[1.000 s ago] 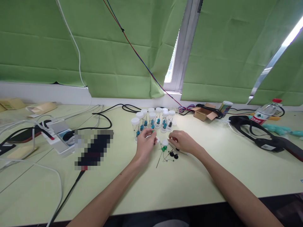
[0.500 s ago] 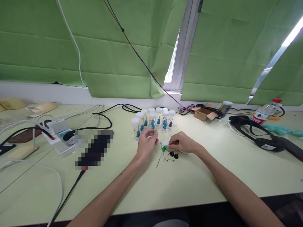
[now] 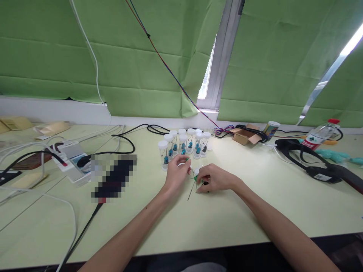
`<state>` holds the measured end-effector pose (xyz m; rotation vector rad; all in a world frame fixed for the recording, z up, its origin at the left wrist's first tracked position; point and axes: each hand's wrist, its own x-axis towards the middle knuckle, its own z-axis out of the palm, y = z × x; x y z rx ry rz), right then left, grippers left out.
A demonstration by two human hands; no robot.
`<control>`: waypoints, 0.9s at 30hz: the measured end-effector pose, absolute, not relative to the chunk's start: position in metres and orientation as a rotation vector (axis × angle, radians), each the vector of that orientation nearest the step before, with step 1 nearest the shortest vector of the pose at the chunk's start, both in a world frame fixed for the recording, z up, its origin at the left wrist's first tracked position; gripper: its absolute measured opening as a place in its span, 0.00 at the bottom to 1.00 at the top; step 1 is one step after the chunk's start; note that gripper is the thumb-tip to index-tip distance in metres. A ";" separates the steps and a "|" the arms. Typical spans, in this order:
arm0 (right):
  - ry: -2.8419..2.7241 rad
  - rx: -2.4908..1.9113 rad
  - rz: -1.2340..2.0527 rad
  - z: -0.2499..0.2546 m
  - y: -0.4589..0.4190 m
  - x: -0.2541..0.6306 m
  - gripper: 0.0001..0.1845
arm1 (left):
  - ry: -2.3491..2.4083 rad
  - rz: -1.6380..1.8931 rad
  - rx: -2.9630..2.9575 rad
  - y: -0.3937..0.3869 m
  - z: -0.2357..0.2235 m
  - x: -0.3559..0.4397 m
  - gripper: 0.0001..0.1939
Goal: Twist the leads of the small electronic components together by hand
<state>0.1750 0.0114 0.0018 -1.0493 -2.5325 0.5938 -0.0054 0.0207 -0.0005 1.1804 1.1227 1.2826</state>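
My left hand point(image 3: 177, 172) pinches a small green piece point(image 3: 187, 159) between thumb and forefinger, just in front of the vials. My right hand point(image 3: 217, 177) is low over the loose parts, its fingertips apart and touching or close to the table. Partly under it lie other green pieces point(image 3: 195, 178) and a black piece point(image 3: 205, 183), mostly covered by the fingers. A thin metal rod point(image 3: 191, 191) lies between the hands. Behind the right fingers shows a white cap point(image 3: 196, 171). Several clear vials with white caps point(image 3: 162, 145) stand behind, holding blue or dark pieces with thin rods.
On the left are a power strip point(image 3: 70, 160), cables and a blurred-out dark device point(image 3: 115, 177). To the right are a small open cardboard box point(image 3: 244, 136), a canister point(image 3: 271, 129), a black strap-like device point(image 3: 317, 172) and a bottle point(image 3: 320, 135). Green blinds point(image 3: 153, 75) hang behind.
My right hand has come down and toward me, spreading its fingers over the loose green and black parts. My left hand stays nearly still with the green piece.
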 end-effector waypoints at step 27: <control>-2.620 -1.072 0.527 0.007 0.005 0.174 0.07 | 1.101 1.263 1.181 0.021 -0.001 -0.004 0.11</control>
